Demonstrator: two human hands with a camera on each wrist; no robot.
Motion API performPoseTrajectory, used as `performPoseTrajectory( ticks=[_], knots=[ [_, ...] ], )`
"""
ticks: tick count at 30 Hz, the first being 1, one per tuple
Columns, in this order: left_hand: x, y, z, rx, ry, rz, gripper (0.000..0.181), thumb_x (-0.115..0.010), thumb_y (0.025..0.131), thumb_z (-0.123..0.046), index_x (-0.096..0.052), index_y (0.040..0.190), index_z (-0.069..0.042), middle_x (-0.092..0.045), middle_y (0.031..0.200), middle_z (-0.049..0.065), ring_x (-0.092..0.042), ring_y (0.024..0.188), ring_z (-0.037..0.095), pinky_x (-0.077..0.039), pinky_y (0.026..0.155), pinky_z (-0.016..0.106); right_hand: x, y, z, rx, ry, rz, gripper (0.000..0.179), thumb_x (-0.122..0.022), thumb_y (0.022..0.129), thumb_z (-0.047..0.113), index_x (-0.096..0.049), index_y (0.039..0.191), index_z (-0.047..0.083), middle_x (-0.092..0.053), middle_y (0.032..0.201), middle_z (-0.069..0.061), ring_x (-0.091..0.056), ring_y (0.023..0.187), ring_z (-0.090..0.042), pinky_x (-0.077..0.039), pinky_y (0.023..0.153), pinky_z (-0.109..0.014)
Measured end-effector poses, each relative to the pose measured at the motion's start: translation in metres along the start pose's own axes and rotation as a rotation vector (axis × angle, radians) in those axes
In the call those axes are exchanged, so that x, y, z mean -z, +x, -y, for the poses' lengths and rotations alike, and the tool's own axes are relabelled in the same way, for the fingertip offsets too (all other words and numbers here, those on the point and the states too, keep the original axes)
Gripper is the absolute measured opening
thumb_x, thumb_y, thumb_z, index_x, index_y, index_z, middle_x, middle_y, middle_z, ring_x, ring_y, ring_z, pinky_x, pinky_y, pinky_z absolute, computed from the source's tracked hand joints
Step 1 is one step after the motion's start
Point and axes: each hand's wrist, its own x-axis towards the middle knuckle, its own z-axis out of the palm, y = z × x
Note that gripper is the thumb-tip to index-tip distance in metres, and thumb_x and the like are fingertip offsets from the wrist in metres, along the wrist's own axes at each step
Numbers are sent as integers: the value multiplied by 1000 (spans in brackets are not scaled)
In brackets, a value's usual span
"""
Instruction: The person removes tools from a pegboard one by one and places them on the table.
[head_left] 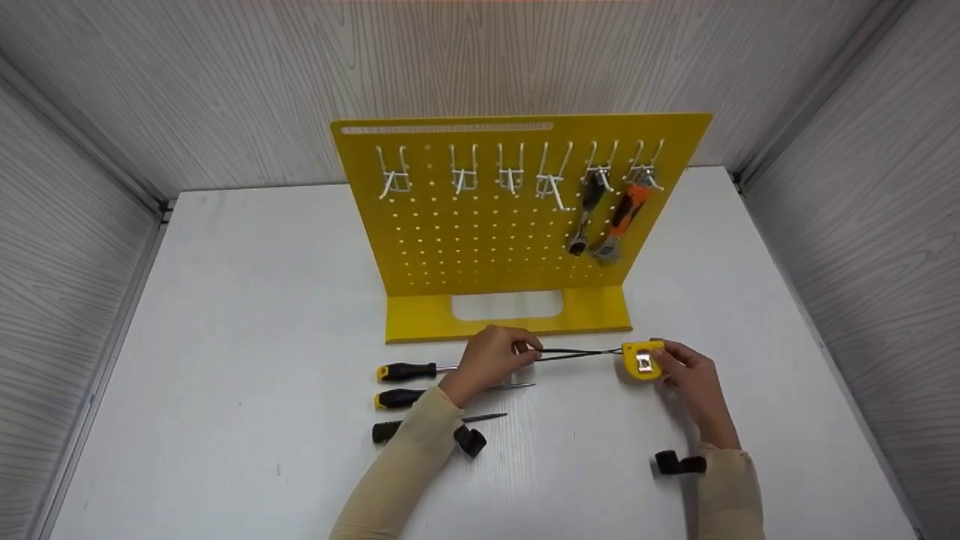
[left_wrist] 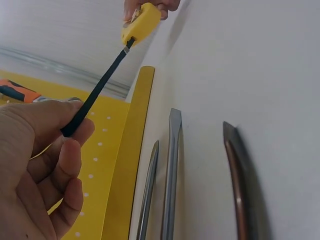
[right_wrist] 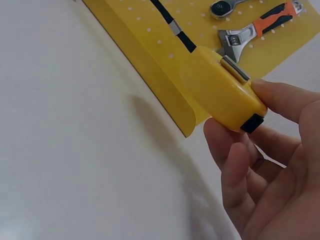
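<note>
Between thumb and fingers, my right hand (head_left: 691, 379) grips a yellow tape measure (head_left: 643, 361) above the table, in front of the pegboard's right end. A black wrist strap (head_left: 577, 352) runs from the tape measure to the left. My left hand (head_left: 496, 356) pinches the far end of that strap, so it stretches between both hands. In the right wrist view the tape measure (right_wrist: 225, 92) shows a metal clip and a black end piece. The left wrist view shows the strap (left_wrist: 100, 87) held between thumb and forefinger.
A yellow pegboard (head_left: 480, 247) with white hooks stands behind the hands. A ratchet wrench (head_left: 587, 214) and an orange-handled adjustable wrench (head_left: 626, 217) hang at its right. Two black-and-yellow screwdrivers (head_left: 409, 371) and a dark-handled pointed tool (head_left: 386, 431) lie under my left arm.
</note>
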Motion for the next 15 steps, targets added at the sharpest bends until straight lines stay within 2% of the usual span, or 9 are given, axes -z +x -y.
performPoseTrajectory(
  ticks=[6, 10, 15],
  knots=[
    [-7, -2, 3, -18, 101, 1, 13, -67, 89, -25, -77, 96, -19, -72, 78, -4, -55, 64, 4, -40, 60, 21, -1, 3, -4, 2, -108, 42, 62, -56, 92, 53, -52, 139, 12, -56, 127, -10, -53, 90, -12, -47, 71, -23],
    [-10, -3, 5, -52, 136, -11, 12, -68, 88, -22, -77, 95, -18, -73, 77, -4, -59, 65, 4, -43, 60, 21, -3, 5, -1, -20, -136, 48, 65, -55, 92, 55, -50, 140, 11, -57, 123, -10, -52, 91, -14, -46, 72, -24],
    [-11, -3, 6, -50, 163, -21, 13, -67, 88, -21, -77, 95, -18, -74, 81, -4, -64, 71, 8, -46, 63, 23, -7, 7, 3, -27, -153, 37, 68, -56, 90, 58, -50, 139, 10, -57, 116, -8, -51, 90, -15, -46, 71, -24]
  ],
)
